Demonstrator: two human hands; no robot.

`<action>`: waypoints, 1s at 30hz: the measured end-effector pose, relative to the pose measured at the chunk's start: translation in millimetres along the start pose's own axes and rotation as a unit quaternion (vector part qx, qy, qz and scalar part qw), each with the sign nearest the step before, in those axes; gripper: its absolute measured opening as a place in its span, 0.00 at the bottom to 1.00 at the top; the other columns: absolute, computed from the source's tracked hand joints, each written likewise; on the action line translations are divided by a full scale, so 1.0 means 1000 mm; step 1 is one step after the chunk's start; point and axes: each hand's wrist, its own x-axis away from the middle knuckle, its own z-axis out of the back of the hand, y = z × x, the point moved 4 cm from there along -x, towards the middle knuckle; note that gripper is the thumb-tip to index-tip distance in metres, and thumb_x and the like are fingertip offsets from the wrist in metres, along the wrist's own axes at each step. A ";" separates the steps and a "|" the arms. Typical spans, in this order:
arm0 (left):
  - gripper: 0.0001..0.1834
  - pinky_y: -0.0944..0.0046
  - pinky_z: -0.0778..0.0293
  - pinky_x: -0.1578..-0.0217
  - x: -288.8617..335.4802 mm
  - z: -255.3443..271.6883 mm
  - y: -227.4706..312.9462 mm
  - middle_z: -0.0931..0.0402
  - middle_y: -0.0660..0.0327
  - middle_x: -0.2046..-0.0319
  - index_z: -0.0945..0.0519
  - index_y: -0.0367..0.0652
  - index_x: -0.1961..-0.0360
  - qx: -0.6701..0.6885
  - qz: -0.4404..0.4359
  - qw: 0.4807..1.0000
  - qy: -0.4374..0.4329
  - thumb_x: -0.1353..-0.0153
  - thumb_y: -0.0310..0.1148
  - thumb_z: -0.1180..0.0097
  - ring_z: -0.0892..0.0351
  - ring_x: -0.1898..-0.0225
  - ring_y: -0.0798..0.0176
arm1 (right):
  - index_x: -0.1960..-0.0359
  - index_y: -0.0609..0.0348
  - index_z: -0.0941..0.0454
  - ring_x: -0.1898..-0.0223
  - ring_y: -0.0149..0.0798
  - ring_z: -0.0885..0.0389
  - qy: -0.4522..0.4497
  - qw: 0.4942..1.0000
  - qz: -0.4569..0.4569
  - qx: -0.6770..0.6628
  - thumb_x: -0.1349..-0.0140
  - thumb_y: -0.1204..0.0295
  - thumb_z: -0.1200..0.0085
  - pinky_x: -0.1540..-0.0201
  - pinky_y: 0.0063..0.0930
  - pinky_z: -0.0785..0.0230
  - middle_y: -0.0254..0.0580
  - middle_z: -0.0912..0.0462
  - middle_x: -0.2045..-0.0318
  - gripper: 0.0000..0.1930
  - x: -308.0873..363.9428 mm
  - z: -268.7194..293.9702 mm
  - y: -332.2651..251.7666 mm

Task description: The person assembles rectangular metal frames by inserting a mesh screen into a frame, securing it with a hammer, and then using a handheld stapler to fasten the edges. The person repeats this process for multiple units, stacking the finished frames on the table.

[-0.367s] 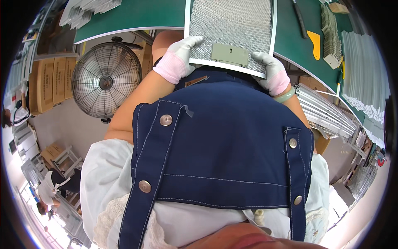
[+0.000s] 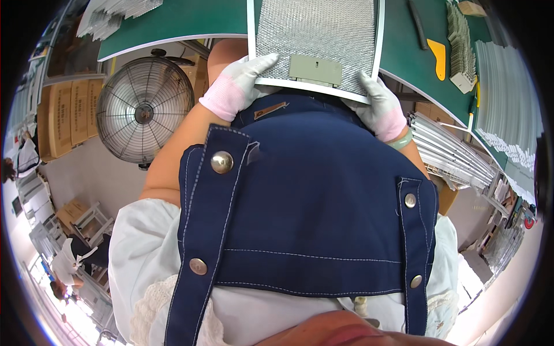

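Note:
A framed metal mesh filter panel (image 2: 314,29) stretches from my waist over the front edge of the green-topped table. Its mesh is silvery, its rim pale metal, and a grey-green latch plate (image 2: 315,70) sits near the edge closest to me. My left hand (image 2: 238,85), in a white glove with a pink cuff, grips the near left corner, thumb over the rim and fingers underneath. At the near right corner my right hand (image 2: 381,106), gloved alike, clasps the frame with its thumb upright along the side. The fingers below the panel are hidden.
On the green table (image 2: 173,26) at right lie a yellow scraper (image 2: 438,60), a dark-handled tool (image 2: 418,24) and stacked metal strips (image 2: 460,52). Pale sheets (image 2: 505,98) are piled farther right. A floor fan (image 2: 144,109) and cartons (image 2: 72,118) stand left; people work at far left.
The panel has shifted slightly left and away from me, its near edge tilting a little. Both hands moved along with it, and my right thumb now points more upright.

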 end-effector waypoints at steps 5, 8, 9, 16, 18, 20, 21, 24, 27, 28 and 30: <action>0.19 0.59 0.21 0.47 -0.012 -0.004 0.000 0.21 0.55 0.52 0.25 0.35 0.47 -0.038 0.022 0.997 -0.068 0.29 0.40 0.48 0.20 0.50 0.61 | 0.44 0.66 0.32 0.47 0.48 0.21 0.011 1.000 -0.006 -0.018 0.30 0.75 0.52 0.44 0.52 0.25 0.50 0.23 0.49 0.15 -0.013 -0.001 -0.005; 0.16 0.59 0.21 0.47 -0.008 -0.007 0.009 0.21 0.55 0.53 0.24 0.35 0.49 -0.184 -0.095 0.975 -0.077 0.32 0.34 0.45 0.20 0.50 0.60 | 0.48 0.68 0.28 0.51 0.49 0.18 -0.015 0.999 -0.046 -0.024 0.32 0.75 0.50 0.47 0.51 0.22 0.52 0.21 0.53 0.13 -0.015 0.003 -0.008; 0.16 0.59 0.21 0.47 -0.007 -0.004 0.008 0.21 0.54 0.54 0.24 0.34 0.49 -0.373 -0.230 0.896 -0.062 0.34 0.33 0.44 0.20 0.50 0.60 | 0.50 0.68 0.27 0.51 0.49 0.18 -0.011 0.998 -0.058 0.000 0.33 0.75 0.50 0.48 0.51 0.22 0.52 0.20 0.54 0.13 -0.015 0.005 -0.007; 0.17 0.66 0.22 0.52 -0.025 0.017 -0.010 0.21 0.57 0.55 0.25 0.32 0.49 -0.073 -0.164 0.983 0.040 0.35 0.31 0.41 0.21 0.53 0.65 | 0.52 0.66 0.25 0.55 0.43 0.17 0.003 0.996 -0.060 0.071 0.34 0.72 0.47 0.52 0.44 0.21 0.45 0.19 0.56 0.13 -0.012 0.008 -0.001; 0.19 0.68 0.25 0.52 -0.022 0.012 -0.001 0.21 0.58 0.54 0.26 0.31 0.48 -0.077 -0.180 0.980 0.035 0.33 0.34 0.43 0.22 0.53 0.67 | 0.49 0.66 0.27 0.55 0.38 0.19 0.031 0.994 0.043 0.099 0.33 0.70 0.47 0.50 0.38 0.23 0.42 0.20 0.55 0.15 -0.005 -0.007 -0.002; 0.22 0.67 0.27 0.50 -0.018 0.009 0.001 0.22 0.57 0.53 0.29 0.27 0.46 -0.130 -0.194 0.972 -0.007 0.30 0.38 0.47 0.23 0.53 0.67 | 0.46 0.68 0.29 0.55 0.29 0.25 0.071 0.965 0.174 0.182 0.31 0.66 0.48 0.49 0.24 0.33 0.38 0.21 0.58 0.19 -0.012 0.007 -0.004; 0.21 0.66 0.28 0.48 -0.016 0.007 0.004 0.22 0.58 0.53 0.28 0.29 0.45 -0.164 -0.191 0.967 -0.037 0.30 0.37 0.47 0.23 0.54 0.67 | 0.47 0.68 0.29 0.60 0.28 0.24 0.065 0.948 0.192 0.245 0.30 0.65 0.49 0.54 0.24 0.31 0.37 0.22 0.61 0.18 -0.014 0.015 -0.004; 0.23 0.66 0.27 0.44 -0.008 0.016 0.009 0.23 0.56 0.49 0.33 0.29 0.39 -0.184 -0.080 0.975 -0.098 0.29 0.34 0.51 0.23 0.49 0.66 | 0.54 0.65 0.28 0.83 0.23 0.33 -0.020 0.951 0.078 0.299 0.29 0.64 0.51 0.82 0.19 0.38 0.30 0.28 0.76 0.15 -0.001 0.005 -0.012; 0.23 0.66 0.26 0.46 -0.005 0.009 0.017 0.24 0.56 0.49 0.34 0.30 0.39 -0.151 -0.078 0.974 -0.152 0.29 0.34 0.51 0.23 0.50 0.67 | 0.51 0.67 0.29 0.76 0.23 0.31 -0.074 0.955 0.029 0.287 0.29 0.62 0.49 0.74 0.18 0.35 0.30 0.27 0.73 0.18 0.001 0.010 -0.022; 0.24 0.66 0.26 0.46 -0.005 0.006 0.019 0.25 0.56 0.49 0.34 0.30 0.39 -0.157 -0.098 0.973 -0.135 0.30 0.35 0.50 0.23 0.50 0.67 | 0.50 0.67 0.29 0.73 0.23 0.30 -0.028 0.963 0.080 0.255 0.29 0.62 0.50 0.69 0.18 0.35 0.30 0.27 0.71 0.18 0.000 0.010 -0.025; 0.25 0.66 0.27 0.46 -0.006 0.003 0.015 0.25 0.57 0.49 0.34 0.30 0.38 -0.176 -0.062 0.971 -0.152 0.30 0.36 0.48 0.24 0.50 0.68 | 0.50 0.68 0.29 0.66 0.23 0.30 0.071 0.965 0.180 0.179 0.29 0.62 0.50 0.61 0.18 0.34 0.30 0.27 0.67 0.18 0.000 0.008 -0.027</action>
